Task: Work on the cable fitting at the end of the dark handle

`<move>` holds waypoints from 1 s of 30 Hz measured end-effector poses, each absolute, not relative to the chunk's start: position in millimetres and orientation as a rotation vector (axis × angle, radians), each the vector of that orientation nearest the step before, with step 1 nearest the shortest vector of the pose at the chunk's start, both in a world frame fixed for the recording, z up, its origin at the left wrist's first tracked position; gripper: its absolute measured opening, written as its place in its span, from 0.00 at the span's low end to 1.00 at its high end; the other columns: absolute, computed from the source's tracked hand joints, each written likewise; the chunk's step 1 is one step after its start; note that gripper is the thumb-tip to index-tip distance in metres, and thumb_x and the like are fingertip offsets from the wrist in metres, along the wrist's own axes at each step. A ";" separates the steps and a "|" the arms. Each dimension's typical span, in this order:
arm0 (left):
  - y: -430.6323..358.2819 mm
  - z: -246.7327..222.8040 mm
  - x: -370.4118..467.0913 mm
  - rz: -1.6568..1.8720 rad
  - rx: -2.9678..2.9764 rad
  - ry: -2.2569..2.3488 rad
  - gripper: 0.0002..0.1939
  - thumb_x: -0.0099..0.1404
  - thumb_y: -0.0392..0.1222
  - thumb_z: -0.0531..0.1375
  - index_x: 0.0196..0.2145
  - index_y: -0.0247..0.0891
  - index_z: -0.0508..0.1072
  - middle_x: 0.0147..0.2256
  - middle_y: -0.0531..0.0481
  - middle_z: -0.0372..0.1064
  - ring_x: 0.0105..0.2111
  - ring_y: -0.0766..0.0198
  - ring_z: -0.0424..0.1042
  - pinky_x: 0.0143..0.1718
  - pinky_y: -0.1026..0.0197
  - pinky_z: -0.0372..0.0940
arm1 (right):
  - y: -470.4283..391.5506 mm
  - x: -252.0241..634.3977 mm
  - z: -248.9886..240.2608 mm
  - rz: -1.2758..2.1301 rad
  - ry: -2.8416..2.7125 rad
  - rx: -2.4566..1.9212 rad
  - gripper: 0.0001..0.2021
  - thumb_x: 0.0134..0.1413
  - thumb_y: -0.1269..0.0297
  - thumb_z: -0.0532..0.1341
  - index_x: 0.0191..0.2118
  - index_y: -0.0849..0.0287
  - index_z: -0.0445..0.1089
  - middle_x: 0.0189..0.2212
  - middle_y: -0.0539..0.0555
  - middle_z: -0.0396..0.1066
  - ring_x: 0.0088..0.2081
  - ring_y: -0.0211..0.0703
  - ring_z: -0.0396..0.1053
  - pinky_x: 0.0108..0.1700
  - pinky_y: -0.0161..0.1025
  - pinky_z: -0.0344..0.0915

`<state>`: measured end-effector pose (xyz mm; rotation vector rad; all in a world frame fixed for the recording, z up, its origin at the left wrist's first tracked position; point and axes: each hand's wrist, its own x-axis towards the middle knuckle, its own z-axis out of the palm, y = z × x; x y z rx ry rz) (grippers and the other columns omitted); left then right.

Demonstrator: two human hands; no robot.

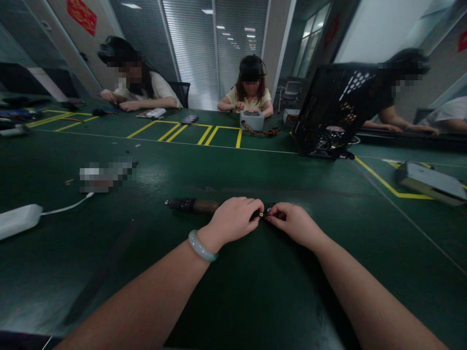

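Holds a small dark part with a glinting end [261, 214] between the two hands, right at the fingertips. Grips it with the left hand [236, 219], fingers curled and closed on its near end; pinches at its other side with the right hand [297, 224], thumb and forefinger together. Hides most of its shape behind the fingers, too small to tell further.

Just beside and partly beneath the left hand, a dark cylindrical tool [193, 205], lying flat with its metal tip toward the left; rear portion covered by that hand, contact with it impossible to tell. Farther left, a pixelated object [105, 177] with a white cable [67, 211] running to a white block [19, 221]. Well apart on the right, a flat grey metal box [430, 182]. Beyond, a black computer case [328, 109], blocking part of the view behind. Across from the hands, a grey box [252, 120] with bundled coloured wires [264, 131], and to its left a small white object [156, 113].

Under everything, a dark green worktop [233, 165], marked with yellow tape [219, 128]. Around its far side, seated people [251, 97], with one at left, one in the middle and others at right. Behind, glass partitions with pale blinds [195, 53] and a red paper decoration [82, 15] on the wall.
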<state>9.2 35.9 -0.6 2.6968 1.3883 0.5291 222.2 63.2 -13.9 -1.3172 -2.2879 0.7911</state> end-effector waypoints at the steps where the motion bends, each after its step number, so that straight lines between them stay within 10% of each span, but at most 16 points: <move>1: 35.7 -0.4 9.3 0.530 2.698 1.392 0.08 0.64 0.40 0.57 0.42 0.42 0.68 0.37 0.52 0.70 0.39 0.60 0.70 0.41 0.56 0.64 | 63.3 222.4 -14.3 0.790 -2.288 -1.313 0.06 0.55 0.60 0.62 0.34 0.54 0.73 0.31 0.49 0.72 0.30 0.39 0.67 0.31 0.36 0.60; 30: 35.6 -0.5 9.5 0.520 2.697 1.411 0.06 0.65 0.41 0.57 0.41 0.42 0.68 0.36 0.52 0.70 0.38 0.59 0.70 0.40 0.56 0.64 | 63.7 221.8 -14.5 0.790 -2.291 -1.319 0.06 0.55 0.59 0.62 0.34 0.55 0.74 0.32 0.50 0.73 0.31 0.39 0.67 0.32 0.36 0.60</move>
